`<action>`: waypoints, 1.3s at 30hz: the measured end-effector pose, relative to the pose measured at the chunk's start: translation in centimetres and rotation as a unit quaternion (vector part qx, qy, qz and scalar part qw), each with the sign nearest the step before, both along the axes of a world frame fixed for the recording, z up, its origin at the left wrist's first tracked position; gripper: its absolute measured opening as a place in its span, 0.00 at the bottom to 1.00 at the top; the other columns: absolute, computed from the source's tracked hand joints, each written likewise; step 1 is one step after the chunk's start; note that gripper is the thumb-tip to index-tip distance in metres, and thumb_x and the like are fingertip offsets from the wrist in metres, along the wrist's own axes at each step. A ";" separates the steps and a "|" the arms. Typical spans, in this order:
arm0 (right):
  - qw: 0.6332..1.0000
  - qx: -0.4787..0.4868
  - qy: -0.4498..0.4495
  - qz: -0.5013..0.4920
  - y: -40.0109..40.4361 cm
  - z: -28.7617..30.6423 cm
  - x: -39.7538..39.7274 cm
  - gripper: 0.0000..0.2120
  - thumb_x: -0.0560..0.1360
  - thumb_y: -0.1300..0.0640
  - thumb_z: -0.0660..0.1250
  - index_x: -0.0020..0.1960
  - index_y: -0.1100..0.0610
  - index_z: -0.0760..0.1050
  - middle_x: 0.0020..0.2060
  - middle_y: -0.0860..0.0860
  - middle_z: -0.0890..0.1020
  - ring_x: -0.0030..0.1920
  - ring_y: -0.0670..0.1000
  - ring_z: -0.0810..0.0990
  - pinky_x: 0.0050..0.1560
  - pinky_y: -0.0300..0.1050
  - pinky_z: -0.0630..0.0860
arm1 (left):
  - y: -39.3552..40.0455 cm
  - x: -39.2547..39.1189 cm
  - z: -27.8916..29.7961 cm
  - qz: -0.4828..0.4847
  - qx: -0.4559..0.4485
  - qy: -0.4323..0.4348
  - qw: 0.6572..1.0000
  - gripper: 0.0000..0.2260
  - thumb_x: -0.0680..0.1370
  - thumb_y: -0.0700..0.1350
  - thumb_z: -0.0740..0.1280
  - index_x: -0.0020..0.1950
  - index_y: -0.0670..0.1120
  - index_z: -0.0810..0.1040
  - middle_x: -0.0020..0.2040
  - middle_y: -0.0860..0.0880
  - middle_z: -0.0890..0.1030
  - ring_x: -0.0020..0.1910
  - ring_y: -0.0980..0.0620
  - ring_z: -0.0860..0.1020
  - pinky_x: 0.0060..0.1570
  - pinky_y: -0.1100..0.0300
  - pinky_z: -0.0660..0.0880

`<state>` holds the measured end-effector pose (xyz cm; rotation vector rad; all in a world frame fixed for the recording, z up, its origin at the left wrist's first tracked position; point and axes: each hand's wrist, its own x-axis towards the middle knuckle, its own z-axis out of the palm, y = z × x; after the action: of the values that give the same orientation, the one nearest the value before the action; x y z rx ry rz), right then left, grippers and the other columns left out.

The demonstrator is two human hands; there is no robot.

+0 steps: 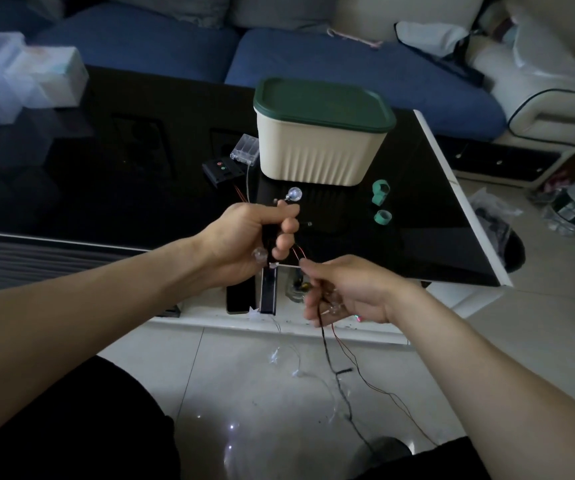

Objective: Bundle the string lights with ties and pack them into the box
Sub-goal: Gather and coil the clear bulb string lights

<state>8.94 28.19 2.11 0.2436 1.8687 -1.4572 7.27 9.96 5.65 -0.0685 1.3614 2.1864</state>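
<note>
Open black tabletop (106, 188) at left; lidded box (317, 147) blocking centre far, battery cases (234, 161) just left, green rolls (381, 202) near right.

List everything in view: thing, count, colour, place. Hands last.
box: 1, cream with closed green lid, on table
table: 1, glossy black top, white edge
string lights: thin red and black wires with clear bulbs, held in both hands, trailing to floor
tape rolls: 2, green, right of box
battery holder: 1, clear, left of box
controller: 1, black, beside holder
sofa: blue cushions, behind table
left hand: grips wires
right hand: pinches wire
</note>
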 end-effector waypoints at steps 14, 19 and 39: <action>0.975 -0.023 -0.004 -0.221 -3.4 -0.7 0.0 0.29 0.69 0.70 0.76 0.63 0.58 0.65 0.45 0.59 0.81 0.32 0.49 0.79 0.34 0.45 0.81 | -0.2 -0.5 -0.6 0.109 -0.007 0.002 0.994 0.14 0.86 0.46 0.54 0.51 0.37 0.72 0.48 0.35 0.84 0.48 0.40 0.85 0.48 0.54 0.83; 0.991 0.073 0.010 -0.113 -1.8 0.1 0.1 0.20 0.72 0.56 0.77 0.60 0.59 0.73 0.46 0.59 0.84 0.32 0.48 0.83 0.28 0.40 0.78 | -0.3 -0.8 -0.8 0.172 0.014 0.015 0.985 0.14 0.86 0.47 0.52 0.49 0.40 0.70 0.48 0.34 0.84 0.48 0.39 0.85 0.47 0.54 0.83; 0.884 0.170 0.417 0.128 -0.6 3.6 2.9 0.05 0.77 0.54 0.71 0.49 0.48 0.87 0.42 0.40 0.86 0.43 0.37 0.82 0.46 0.35 0.78 | 0.8 1.2 -1.9 -0.087 -0.176 0.029 0.980 0.15 0.82 0.43 0.62 0.53 0.30 0.78 0.44 0.33 0.80 0.36 0.44 0.81 0.31 0.59 0.77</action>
<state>11.82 27.59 5.67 -0.5479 2.7119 -1.1087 8.43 10.72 3.77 -0.0171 1.7074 1.7979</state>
